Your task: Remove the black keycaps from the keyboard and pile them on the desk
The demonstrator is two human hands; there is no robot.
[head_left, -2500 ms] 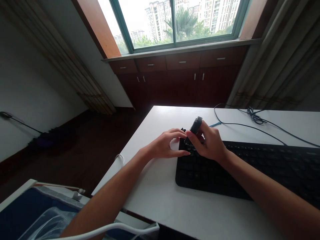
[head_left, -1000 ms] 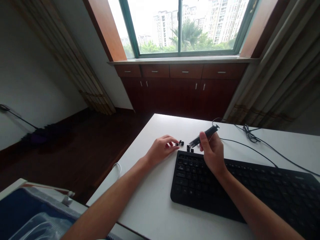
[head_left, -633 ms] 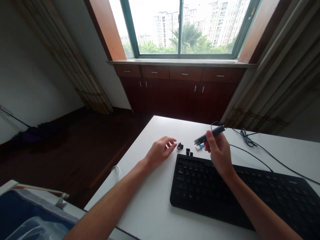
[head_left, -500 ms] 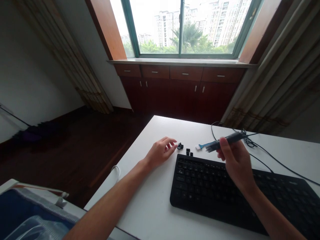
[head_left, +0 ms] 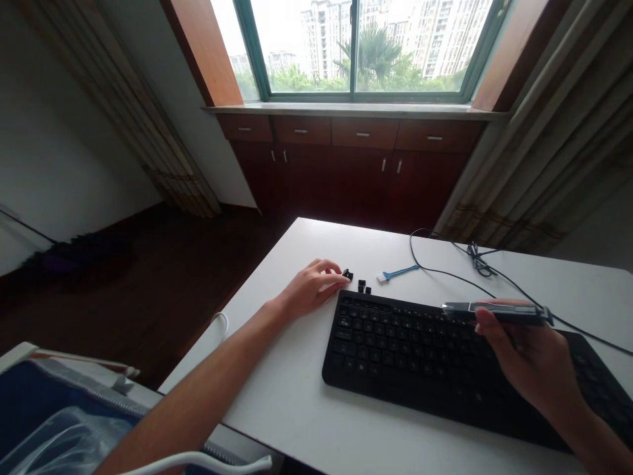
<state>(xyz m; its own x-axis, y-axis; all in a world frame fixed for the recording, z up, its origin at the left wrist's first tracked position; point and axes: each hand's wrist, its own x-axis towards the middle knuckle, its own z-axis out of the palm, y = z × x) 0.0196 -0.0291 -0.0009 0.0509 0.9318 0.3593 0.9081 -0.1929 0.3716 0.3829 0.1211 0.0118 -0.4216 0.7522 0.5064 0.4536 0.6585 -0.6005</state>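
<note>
A black keyboard [head_left: 420,356] lies on the white desk [head_left: 306,402]. My right hand [head_left: 531,356] hovers over the keyboard's right half, gripping a long dark pen-like tool [head_left: 497,310] held level. My left hand [head_left: 309,288] rests on the desk just left of the keyboard's far corner, fingers loosely apart, fingertips touching a small black keycap [head_left: 347,274]. Two more loose keycaps [head_left: 364,287] sit beside it. A small blue brush [head_left: 395,272] lies on the desk past them.
A dark cable [head_left: 459,264] runs across the back of the desk. A blue zipped bag [head_left: 59,422] and a white cord [head_left: 198,458] are at the lower left. Wooden cabinets [head_left: 356,161] stand under the window beyond the desk.
My right hand has swept the tool from above the keycaps rightward and toward me, over the keyboard. The blue brush now lies bare on the desk. My left hand stayed by the keycaps.
</note>
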